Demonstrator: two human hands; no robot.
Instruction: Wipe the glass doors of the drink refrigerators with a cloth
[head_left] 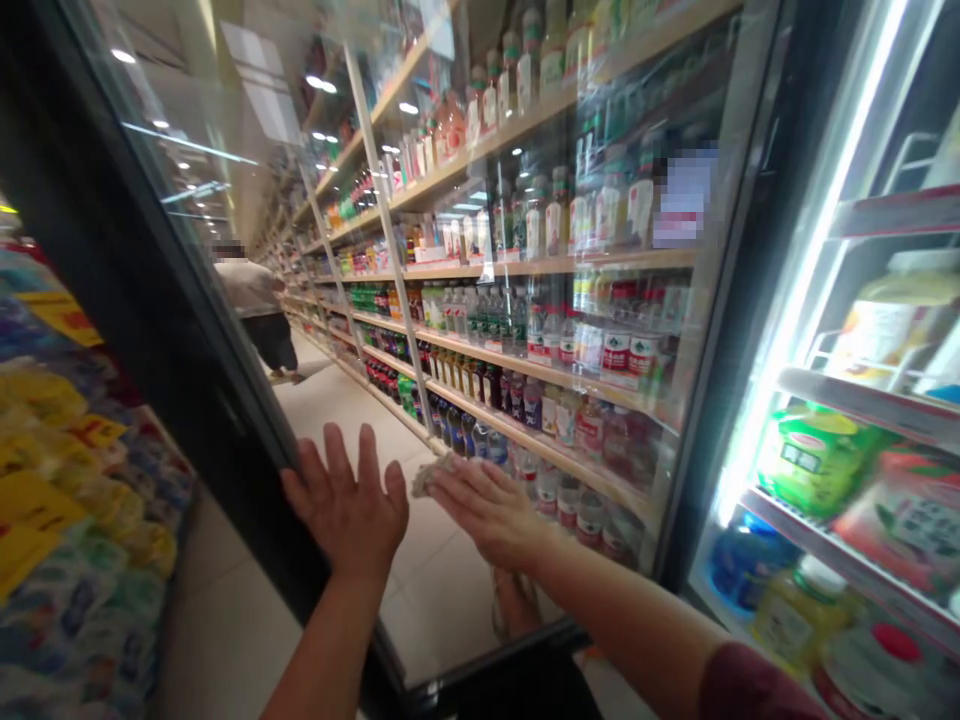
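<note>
A swung-out glass cooler door (315,250) with a black frame stands in front of me. My left hand (349,505) lies flat and open against the glass near the door's black edge, fingers spread upward. My right hand (487,510) presses a small greyish cloth (429,476) flat against the glass, fingers stretched out to the left. Through the glass I see long wooden shelves of bottled drinks (540,340) along a tiled aisle.
The lit cooler interior (862,450) with wire shelves of bottles and cartons is at the right. A display of yellow and blue packets (67,480) is at the left. Another person (259,310) stands far down the aisle.
</note>
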